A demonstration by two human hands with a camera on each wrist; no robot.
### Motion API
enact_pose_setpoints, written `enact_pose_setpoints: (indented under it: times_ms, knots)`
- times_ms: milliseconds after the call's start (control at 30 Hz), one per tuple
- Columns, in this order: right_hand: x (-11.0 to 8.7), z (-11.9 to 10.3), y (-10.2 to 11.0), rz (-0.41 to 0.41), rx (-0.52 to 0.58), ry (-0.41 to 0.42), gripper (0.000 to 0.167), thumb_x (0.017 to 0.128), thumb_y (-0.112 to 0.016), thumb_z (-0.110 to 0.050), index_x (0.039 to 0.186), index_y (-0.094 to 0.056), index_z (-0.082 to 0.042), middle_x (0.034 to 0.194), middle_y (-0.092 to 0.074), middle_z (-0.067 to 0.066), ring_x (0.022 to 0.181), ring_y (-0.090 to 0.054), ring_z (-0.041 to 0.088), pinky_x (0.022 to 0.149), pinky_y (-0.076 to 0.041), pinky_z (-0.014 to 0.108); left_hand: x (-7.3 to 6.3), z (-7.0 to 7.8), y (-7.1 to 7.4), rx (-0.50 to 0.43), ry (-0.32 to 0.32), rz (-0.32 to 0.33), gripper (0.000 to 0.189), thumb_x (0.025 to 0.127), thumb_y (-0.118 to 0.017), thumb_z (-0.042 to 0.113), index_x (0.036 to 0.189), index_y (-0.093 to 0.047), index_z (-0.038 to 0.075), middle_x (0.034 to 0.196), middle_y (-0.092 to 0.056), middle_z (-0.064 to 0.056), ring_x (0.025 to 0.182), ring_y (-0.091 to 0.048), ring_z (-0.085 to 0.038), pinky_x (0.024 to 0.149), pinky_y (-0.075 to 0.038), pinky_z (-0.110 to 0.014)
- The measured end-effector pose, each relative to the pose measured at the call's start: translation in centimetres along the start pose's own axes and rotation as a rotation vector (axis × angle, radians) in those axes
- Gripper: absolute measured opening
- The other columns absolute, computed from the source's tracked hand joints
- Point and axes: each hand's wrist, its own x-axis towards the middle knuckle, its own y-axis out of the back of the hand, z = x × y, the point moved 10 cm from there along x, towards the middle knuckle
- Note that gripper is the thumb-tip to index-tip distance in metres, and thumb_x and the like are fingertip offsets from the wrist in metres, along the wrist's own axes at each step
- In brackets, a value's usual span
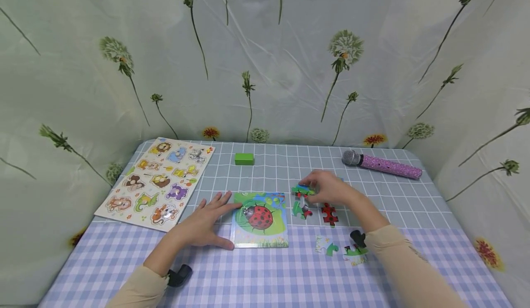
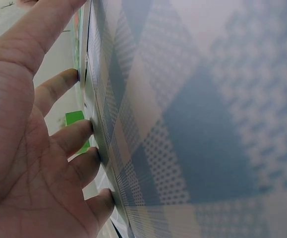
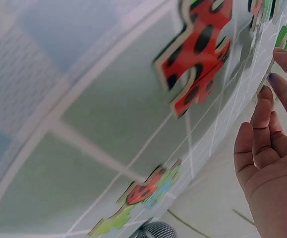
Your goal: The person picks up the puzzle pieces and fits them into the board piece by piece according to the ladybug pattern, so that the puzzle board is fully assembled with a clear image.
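A square ladybug picture board lies in the middle of the table. My left hand is spread at its left side, the thumb and index finger touching its edge; straight fingers show in the left wrist view. Right of the board, my right hand pinches a green and blue jigsaw piece between thumb and fingers. Just below lies a green piece with black and red. A red piece with black spots sits nearby. Another red, green and blue piece lies beyond it, mostly hidden by my hand in the head view.
Two more pieces, one pale green and one green and black, lie on the checked cloth. An animal puzzle board is at left, a green block at back, a glittery purple microphone at back right.
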Motion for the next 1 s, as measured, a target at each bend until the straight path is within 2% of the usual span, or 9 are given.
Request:
enact_pose_setpoints:
  times_ms: [267,500,833,1000]
  knots:
    - [1.0,-1.8,-0.3,-0.018,-0.009,0.031,0.048,0.084,-0.084,-0.014,0.131,-0.078,-0.01,0.114,-0.072,0.001,0.095,-0.062,0.013,0.081,-0.054,0.03,0.3,0.0,0.1,0.001,-0.003,0.007,0.106,0.073,-0.092,0.063,0.163,-0.048,0.027,0.179,-0.021,-0.018,0.165,-0.015,-0.05,0.128,-0.011,-0.079]
    - [1.8,-3.4,-1.4,-0.083,-0.016,0.075,0.045,0.089,-0.081,-0.014,0.133,-0.076,-0.009,0.119,-0.071,0.005,0.098,-0.062,0.014,0.083,-0.055,0.03,0.2,0.1,0.1,-0.004,-0.005,0.0,0.107,0.072,-0.093,0.063,0.163,-0.048,0.026,0.179,-0.021,-0.019,0.165,-0.015,-0.051,0.127,-0.012,-0.081]
    - [2.9,-5.7,-2.8,-0.111,-0.043,0.154,0.043,0.087,-0.082,-0.015,0.129,-0.077,-0.007,0.12,-0.074,0.007,0.097,-0.064,0.016,0.085,-0.056,0.029,0.0,0.1,-0.1,-0.004,-0.017,0.005,0.107,0.073,-0.092,0.063,0.163,-0.048,0.025,0.179,-0.021,-0.02,0.164,-0.017,-0.052,0.126,-0.012,-0.081]
    - [3.6,-6.6,-3.6,-0.132,-0.041,0.158,0.042,0.089,-0.082,-0.014,0.13,-0.077,-0.009,0.12,-0.073,0.005,0.102,-0.066,0.015,0.09,-0.058,0.03,0.0,-0.1,0.0,-0.005,-0.011,0.006,0.107,0.073,-0.092,0.063,0.163,-0.048,0.026,0.179,-0.021,-0.019,0.165,-0.016,-0.051,0.127,-0.012,-0.08]
